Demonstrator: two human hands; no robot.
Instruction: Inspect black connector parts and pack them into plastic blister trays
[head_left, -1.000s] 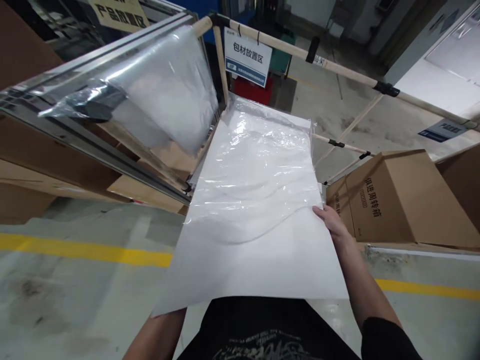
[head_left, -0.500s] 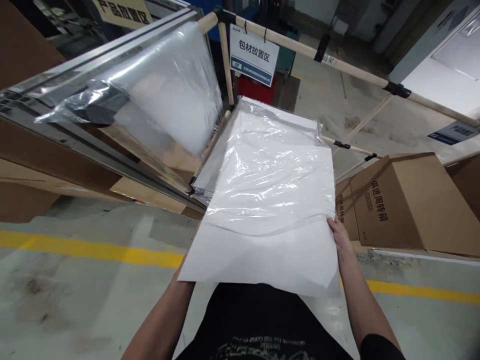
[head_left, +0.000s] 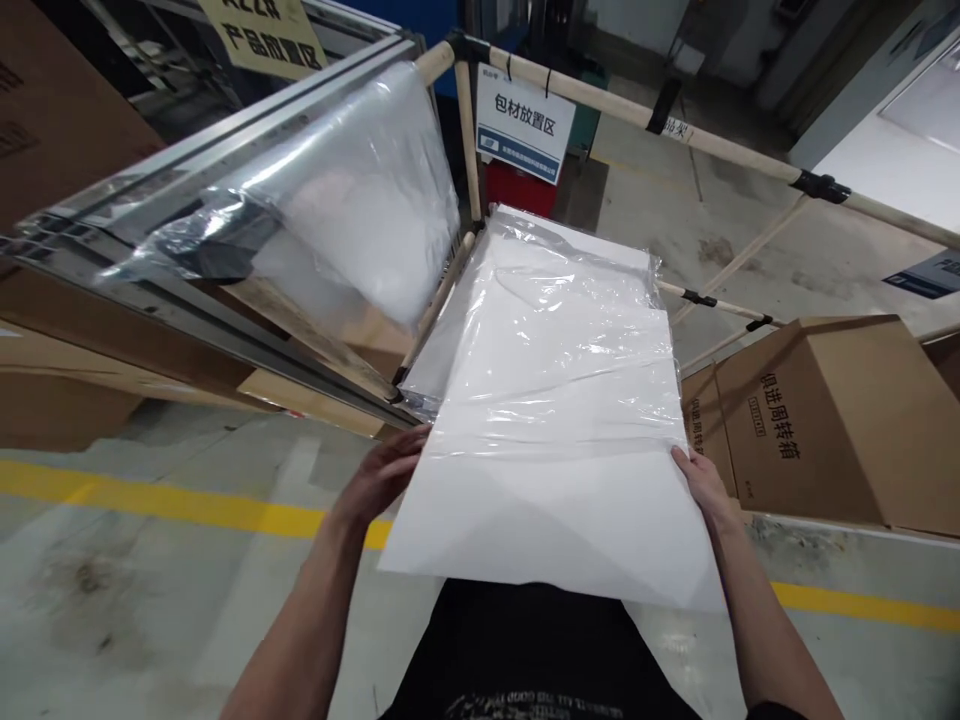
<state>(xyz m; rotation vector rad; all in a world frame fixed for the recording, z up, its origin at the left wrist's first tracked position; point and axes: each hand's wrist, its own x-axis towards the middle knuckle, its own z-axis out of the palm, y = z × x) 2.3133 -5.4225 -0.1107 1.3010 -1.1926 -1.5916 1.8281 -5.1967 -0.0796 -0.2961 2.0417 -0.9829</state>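
Observation:
A large white sheet (head_left: 547,525) slopes down toward my body, its far part inside a clear plastic bag (head_left: 577,350). The bag's wrinkled mouth crosses the sheet at about hand height. My right hand (head_left: 709,490) grips the right edge, thumb on top and fingers underneath. At the left edge, beside the bag's mouth, my left hand (head_left: 386,470) has its fingers bent together against the plastic; its thumb and fingertips are partly hidden. More bagged white sheets (head_left: 446,350) lie beneath, on a rack.
Tan pipes (head_left: 600,95) with black joints frame the rack, and a white sign (head_left: 525,120) hangs from one. Clear plastic film (head_left: 375,200) drapes over a metal rail at left. Cardboard boxes (head_left: 817,420) stand at right. A yellow line (head_left: 225,510) crosses the floor.
My left hand has come out from under the near left part of the sheet and moved up to its left edge. The bag's mouth lies straighter. My right hand still grips the right edge.

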